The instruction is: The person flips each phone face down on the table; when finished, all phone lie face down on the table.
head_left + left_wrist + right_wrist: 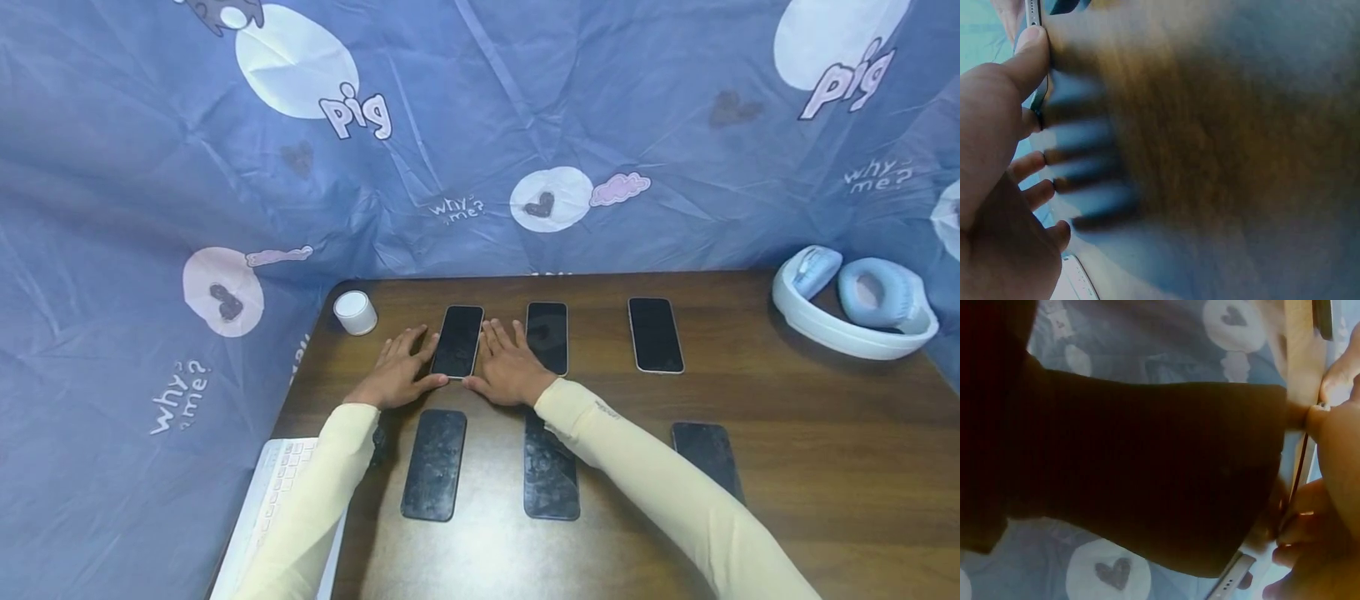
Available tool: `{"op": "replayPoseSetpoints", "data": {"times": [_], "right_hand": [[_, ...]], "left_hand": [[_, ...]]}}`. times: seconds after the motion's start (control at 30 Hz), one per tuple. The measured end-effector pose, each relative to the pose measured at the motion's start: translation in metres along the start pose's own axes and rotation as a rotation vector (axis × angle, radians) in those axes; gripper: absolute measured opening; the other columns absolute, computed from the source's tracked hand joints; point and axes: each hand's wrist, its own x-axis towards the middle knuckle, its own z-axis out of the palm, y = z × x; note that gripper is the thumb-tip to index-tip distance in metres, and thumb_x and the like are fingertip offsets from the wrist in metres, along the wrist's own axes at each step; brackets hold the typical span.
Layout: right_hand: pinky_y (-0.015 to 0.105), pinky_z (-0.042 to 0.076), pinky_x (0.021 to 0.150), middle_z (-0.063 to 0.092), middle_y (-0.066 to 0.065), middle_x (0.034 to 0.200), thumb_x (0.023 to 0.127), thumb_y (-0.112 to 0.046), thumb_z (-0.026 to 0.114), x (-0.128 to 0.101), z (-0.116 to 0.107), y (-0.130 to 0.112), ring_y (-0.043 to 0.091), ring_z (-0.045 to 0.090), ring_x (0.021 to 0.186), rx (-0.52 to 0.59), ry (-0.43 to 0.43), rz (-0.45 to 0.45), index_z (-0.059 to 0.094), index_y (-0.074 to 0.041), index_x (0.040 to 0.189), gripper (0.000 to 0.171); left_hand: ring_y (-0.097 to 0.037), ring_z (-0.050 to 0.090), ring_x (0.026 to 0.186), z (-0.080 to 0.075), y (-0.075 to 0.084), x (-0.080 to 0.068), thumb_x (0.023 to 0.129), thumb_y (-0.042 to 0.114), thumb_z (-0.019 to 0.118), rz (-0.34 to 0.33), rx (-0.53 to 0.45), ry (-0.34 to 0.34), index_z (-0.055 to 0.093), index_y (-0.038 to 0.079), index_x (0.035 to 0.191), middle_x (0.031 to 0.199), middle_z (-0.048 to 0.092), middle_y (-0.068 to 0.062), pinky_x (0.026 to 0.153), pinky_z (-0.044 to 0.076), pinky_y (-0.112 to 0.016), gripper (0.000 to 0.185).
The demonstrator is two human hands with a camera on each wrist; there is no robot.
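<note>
A black-screened smartphone (458, 342) lies face up at the back left of the table, between the two hands. Along its left side is my left hand (397, 371), fingers spread and fairly straight, thumb at the near left corner. In the left wrist view the thumb touches the end of the phone (1033, 12). My right hand (512, 368) lies along the right side, fingers extended forward, its thumb near the lower right corner. Just right of that hand is a second phone (548, 337), its lower left part overlapped by the hand.
Another phone (656, 335) lies farther right in the back row. In the front row are a dark phone (433, 465), one (551, 483) partly under the right sleeve, and one (708, 454). Around them are a white cylinder (355, 313), blue headphones (855, 304) and a white keyboard (273, 500).
</note>
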Motion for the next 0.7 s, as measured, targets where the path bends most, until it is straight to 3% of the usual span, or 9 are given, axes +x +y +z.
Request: {"op": "replayPoseSetpoints", "data": {"times": [0.4, 0.7], "right_hand": [[0.058, 0.004, 0.118, 0.007, 0.025, 0.164, 0.105, -0.06, 0.022, 0.001, 0.0001, -0.0054, 0.037, 0.004, 0.152, -0.09, -0.005, 0.001, 0.017, 0.005, 0.157, 0.083], [0.059, 0.004, 0.118, 0.005, 0.026, 0.163, 0.106, -0.057, 0.019, 0.0018, 0.0043, -0.0036, 0.038, 0.003, 0.151, -0.074, 0.014, -0.01, 0.014, 0.006, 0.157, 0.081]], "left_hand": [[-0.047, 0.021, 0.145, 0.0042, 0.0012, -0.0009, 0.096, 0.048, 0.064, 0.032, -0.001, 0.085, 0.036, 0.002, 0.153, 0.159, 0.024, -0.025, 0.115, 0.015, -0.063, 0.078], [-0.046, 0.021, 0.145, 0.0033, 0.0007, 0.0005, 0.097, 0.051, 0.061, 0.04, 0.011, 0.083, 0.036, 0.003, 0.154, 0.16, 0.025, -0.023, 0.117, 0.014, -0.059, 0.079]]}}
